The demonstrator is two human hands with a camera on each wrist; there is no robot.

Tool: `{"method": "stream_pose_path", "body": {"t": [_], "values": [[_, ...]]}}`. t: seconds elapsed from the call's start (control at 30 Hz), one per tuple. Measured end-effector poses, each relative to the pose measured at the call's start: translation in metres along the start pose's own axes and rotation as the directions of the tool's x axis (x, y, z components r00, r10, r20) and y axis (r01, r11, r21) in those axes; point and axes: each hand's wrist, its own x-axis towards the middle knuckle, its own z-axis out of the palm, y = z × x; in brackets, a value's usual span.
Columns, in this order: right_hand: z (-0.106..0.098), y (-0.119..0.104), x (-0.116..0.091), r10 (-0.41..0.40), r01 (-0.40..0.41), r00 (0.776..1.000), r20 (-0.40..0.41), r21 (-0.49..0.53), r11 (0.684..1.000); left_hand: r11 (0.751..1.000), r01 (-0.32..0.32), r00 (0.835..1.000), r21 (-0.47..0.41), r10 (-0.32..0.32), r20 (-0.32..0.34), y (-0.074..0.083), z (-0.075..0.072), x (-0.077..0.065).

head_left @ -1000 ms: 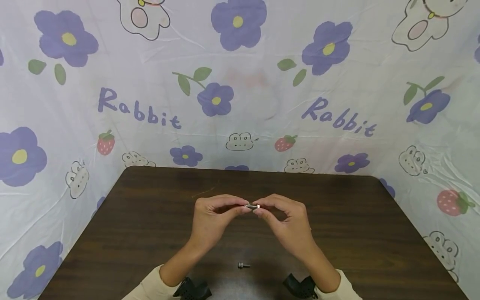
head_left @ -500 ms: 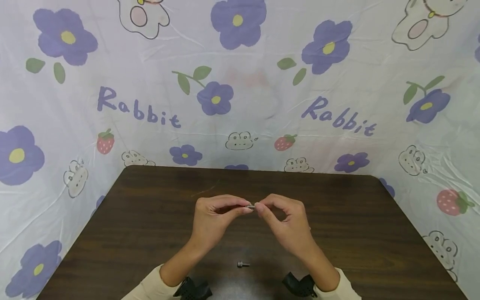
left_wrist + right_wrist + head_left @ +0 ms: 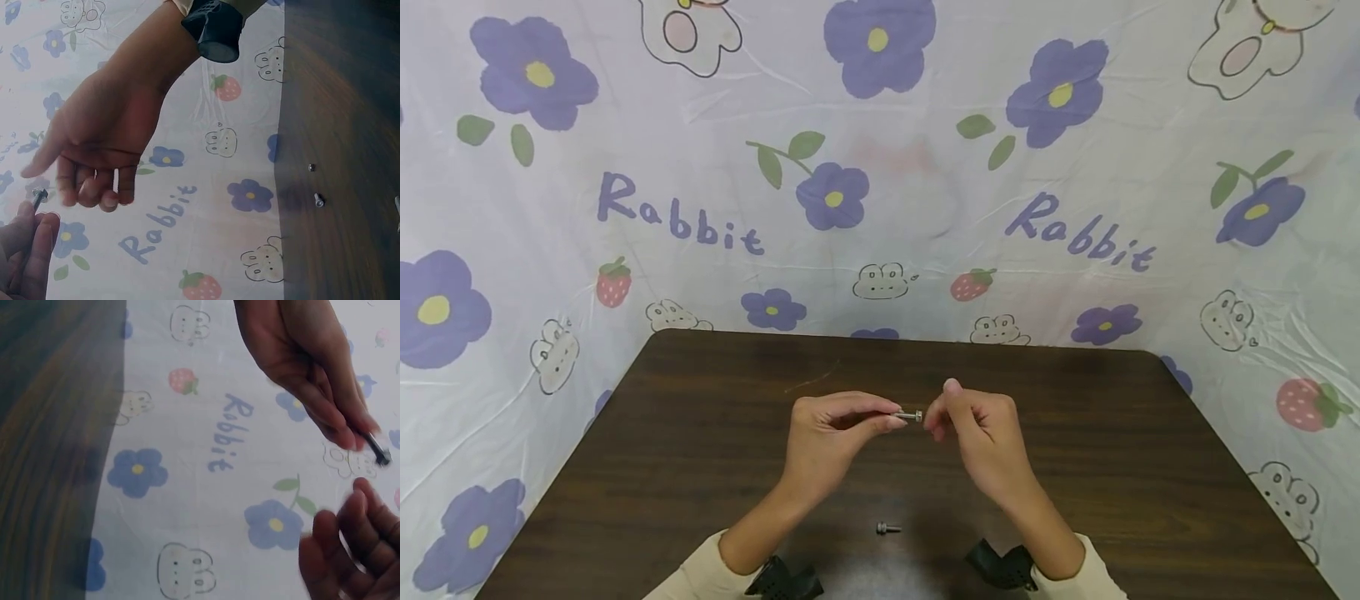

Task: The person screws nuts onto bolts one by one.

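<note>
Pinching a metal bolt [image 3: 911,416] by its shank above the wooden table [image 3: 662,450], the left hand [image 3: 823,437] points its head toward the right hand [image 3: 988,429] — released, fingers loosely bent, just beside it.

Hands, quantity two: one left hand [image 3: 822,440], one right hand [image 3: 992,437]. Held bolt [image 3: 913,416]: one. Loose bolt [image 3: 888,527], head view, lower center: one. Left wrist view, right side of frame: two small metal pieces [image 3: 319,200], plus one pale piece [image 3: 398,212] cut by the frame edge; overlap with the loose bolt cannot be determined. Tabletop [image 3: 625,475]: one. Black wrist units [image 3: 1003,568]: two. Sleeves [image 3: 700,571]: two. Printed cloth [image 3: 715,125], head view: two "Rabbit" words [image 3: 681,215], three strawberries [image 3: 613,286].
</note>
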Motion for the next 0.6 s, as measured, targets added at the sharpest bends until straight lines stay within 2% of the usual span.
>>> {"method": "stream_pose_path", "body": {"t": [0.2,0.43,0.6], "values": [[-0.0096,-0.0009,0.0019,-0.100,0.100,0.993,0.066,0.000,0.995,1.000,0.016,1.000,0.001,-0.016,-0.016,0.0001,-0.0017,0.0017],[-0.0079,-0.0011,0.0007,-0.225,0.225,0.974,0.033,0.005,0.974,1.000,0.019,1.000,-0.011,-0.019,-0.002,0.0009,-0.0014,0.0004],[-0.0074,-0.0022,0.0011,-0.260,0.259,0.965,0.022,0.014,0.966,1.000,0.021,1.000,-0.017,-0.021,0.003,0.0014,-0.0010,0.0005]]}}
